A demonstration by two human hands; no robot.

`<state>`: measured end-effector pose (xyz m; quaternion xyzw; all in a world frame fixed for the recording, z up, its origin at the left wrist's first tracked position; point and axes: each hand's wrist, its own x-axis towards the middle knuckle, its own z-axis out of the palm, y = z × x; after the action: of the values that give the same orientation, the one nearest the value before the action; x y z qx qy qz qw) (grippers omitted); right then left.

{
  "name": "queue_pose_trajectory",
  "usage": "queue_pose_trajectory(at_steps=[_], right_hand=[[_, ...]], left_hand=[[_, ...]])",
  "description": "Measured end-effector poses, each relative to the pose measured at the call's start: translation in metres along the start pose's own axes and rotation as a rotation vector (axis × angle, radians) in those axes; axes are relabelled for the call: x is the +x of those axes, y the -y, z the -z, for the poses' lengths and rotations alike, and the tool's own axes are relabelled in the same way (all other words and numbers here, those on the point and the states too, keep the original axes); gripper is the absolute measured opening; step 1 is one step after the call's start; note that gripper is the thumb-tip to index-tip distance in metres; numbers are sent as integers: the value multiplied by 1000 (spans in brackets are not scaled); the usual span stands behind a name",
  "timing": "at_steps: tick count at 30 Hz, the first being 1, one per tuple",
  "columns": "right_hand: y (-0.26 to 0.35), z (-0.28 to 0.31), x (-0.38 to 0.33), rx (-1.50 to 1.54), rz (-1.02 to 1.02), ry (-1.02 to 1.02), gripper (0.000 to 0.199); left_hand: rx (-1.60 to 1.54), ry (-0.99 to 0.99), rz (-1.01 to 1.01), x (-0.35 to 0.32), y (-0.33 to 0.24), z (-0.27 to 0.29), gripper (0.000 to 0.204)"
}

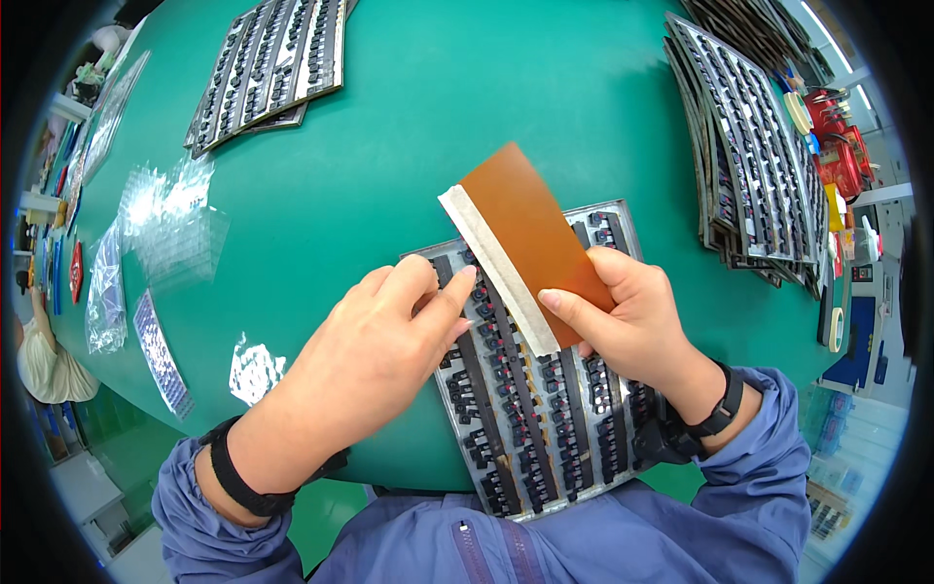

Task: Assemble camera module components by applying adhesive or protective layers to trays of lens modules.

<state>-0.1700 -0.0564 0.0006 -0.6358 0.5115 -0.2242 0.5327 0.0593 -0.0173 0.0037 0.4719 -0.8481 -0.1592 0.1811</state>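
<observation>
My right hand [628,316] grips an orange-brown sheet [525,229] with a pale strip [496,268] along its left edge, held tilted above a grey tray [545,428]. That tray carries rows of small black parts and lies at the near edge of the green table [409,146]. My left hand [375,355] rests over the tray's left side, its fingertips touching the pale strip near the sheet's lower end. Both wrists wear black bands and blue sleeves.
A stack of similar grey trays [749,165] leans at the right. More trays [272,68] lie at the far left. Clear plastic bags [170,224] and a small parts strip [161,355] sit on the left. Red items and tape rolls [827,146] crowd the far right.
</observation>
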Motion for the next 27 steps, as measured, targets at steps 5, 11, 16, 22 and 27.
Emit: queue_pose_trajectory(at_steps=[5,11,16,22,27], right_hand=[[0,0,0,-31,-17,0,15],[-2,7,0,271,-81,14,17],[-15,25,9,714,-14,148,25],[-12,35,2,666,114,186,30],[7,37,-22,542,254,90,32]], left_hand=[[3,8,28,4,1,1,38],[64,26,19,2,1,-1,37],[42,8,-13,0,5,13,52],[6,9,4,-35,-47,38,66],[-238,95,-185,-92,-89,-20,48]])
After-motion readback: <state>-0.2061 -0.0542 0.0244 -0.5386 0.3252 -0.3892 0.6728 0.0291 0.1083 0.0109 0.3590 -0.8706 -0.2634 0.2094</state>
